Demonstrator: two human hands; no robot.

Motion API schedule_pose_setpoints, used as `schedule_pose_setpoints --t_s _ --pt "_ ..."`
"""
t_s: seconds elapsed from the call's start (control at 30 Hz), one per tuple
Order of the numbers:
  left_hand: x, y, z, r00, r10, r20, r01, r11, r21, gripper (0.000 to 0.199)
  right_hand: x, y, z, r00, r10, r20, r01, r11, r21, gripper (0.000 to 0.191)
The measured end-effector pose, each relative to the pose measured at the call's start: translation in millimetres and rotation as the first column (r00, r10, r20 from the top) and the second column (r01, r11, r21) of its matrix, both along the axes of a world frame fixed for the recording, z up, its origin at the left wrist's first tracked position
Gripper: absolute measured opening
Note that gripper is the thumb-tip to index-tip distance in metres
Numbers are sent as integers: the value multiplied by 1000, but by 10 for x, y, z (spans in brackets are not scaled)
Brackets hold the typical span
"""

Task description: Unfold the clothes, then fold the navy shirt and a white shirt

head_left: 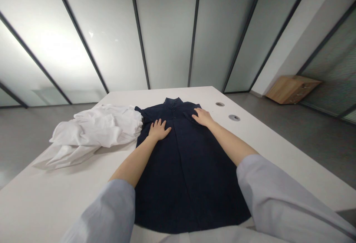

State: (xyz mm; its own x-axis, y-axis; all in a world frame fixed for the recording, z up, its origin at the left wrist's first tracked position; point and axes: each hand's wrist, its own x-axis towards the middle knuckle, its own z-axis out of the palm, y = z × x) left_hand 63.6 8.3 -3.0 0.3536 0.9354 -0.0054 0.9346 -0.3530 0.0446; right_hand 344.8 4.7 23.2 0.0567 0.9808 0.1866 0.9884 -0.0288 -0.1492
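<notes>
A dark navy button-up shirt [178, 169] lies front side up on the white table [111, 170], its collar at the far end and its curved hem toward me. My left hand [158, 130] rests flat on the left chest of the shirt with the fingers spread. Near the shirt's right shoulder and sleeve, my right hand [202, 117] lies on the cloth, fingers stretched out. Part of the right sleeve is hidden beneath that hand. Against the shirt's left side sits a crumpled heap of white cloth [102, 126].
Two round cable grommets, a far one [220, 104] and a nearer one [234, 117], are set in the tabletop at right. A wooden cabinet [293, 88] stands on the floor at far right. Frosted glass panels [167, 32] rise behind the table.
</notes>
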Motion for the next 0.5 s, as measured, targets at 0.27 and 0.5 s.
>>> schedule_pose_setpoints --t_s 0.27,0.5 --pt "-3 22 -30 1000 -7 9 7 1000 1 76 65 -50 -254 992 85 96 -60 969 -238 71" --pt "-4 22 -25 1000 -3 -3 3 1000 6 76 -34 -132 -209 992 83 95 -75 993 -91 67"
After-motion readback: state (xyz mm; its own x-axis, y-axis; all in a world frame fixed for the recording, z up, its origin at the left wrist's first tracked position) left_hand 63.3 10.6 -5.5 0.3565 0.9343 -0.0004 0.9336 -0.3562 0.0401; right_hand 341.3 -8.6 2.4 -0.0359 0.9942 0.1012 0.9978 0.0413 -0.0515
